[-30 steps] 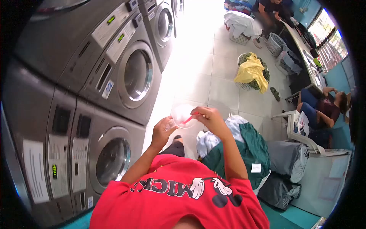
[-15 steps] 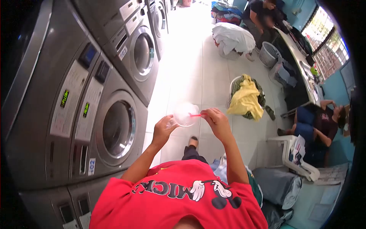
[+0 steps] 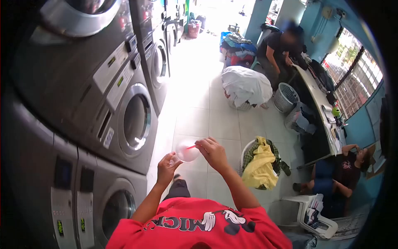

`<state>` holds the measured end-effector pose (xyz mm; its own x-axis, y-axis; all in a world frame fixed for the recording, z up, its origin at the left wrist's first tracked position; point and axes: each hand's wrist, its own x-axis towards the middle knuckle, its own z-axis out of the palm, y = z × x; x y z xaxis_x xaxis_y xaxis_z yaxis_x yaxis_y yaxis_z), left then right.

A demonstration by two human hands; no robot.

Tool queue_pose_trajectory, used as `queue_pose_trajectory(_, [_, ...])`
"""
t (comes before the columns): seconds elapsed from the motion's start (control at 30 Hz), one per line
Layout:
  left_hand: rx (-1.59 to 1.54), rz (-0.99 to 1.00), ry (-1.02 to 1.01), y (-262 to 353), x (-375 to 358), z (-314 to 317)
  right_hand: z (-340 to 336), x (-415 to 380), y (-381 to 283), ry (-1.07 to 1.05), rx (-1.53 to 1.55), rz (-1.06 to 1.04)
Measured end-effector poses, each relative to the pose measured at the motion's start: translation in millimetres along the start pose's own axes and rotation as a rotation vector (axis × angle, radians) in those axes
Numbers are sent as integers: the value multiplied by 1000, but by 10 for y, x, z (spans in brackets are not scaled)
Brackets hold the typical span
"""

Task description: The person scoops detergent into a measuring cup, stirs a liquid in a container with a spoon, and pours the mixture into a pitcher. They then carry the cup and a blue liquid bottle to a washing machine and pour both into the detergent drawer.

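Note:
A round, whitish, see-through plastic cup (image 3: 185,154), seen from above, is held out in front of my chest. My left hand (image 3: 166,169) is closed around its near left side, where a clear plastic part shows at my fingers. In my right hand (image 3: 213,154), the fingers pinch a thin red spoon (image 3: 191,147), whose far end reaches into the cup. The spoon's tip and the cup's contents are too faint to make out.
Stacked grey machines (image 3: 134,118) line the left. A basket with yellow cloth (image 3: 260,168) stands right of my hands, and one piled with white laundry (image 3: 246,85) lies farther ahead. Two people sit near the long table (image 3: 317,93); a white chair (image 3: 304,207) is lower right.
The view has shifted forward along the room, so the baskets and machines appear lower. Both hands still hold the cup and spoon, now lower and farther left in view.

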<state>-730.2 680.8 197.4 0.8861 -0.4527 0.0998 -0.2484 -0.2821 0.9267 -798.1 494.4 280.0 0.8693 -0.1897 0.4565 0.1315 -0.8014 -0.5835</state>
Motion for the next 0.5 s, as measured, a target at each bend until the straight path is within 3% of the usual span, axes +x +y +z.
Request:
queue_pose_trajectory(0.17, [31, 95, -25, -38, 1192, -93, 62, 899, 387, 76, 31, 86])
queue_pose_trajectory(0.27, [151, 129, -40, 153, 1803, -150, 120, 1376, 552, -17, 105, 172])
queue_pose_trajectory(0.5, [6, 106, -87, 45, 3126, 119, 345, 2513, 1478, 210, 96, 42])
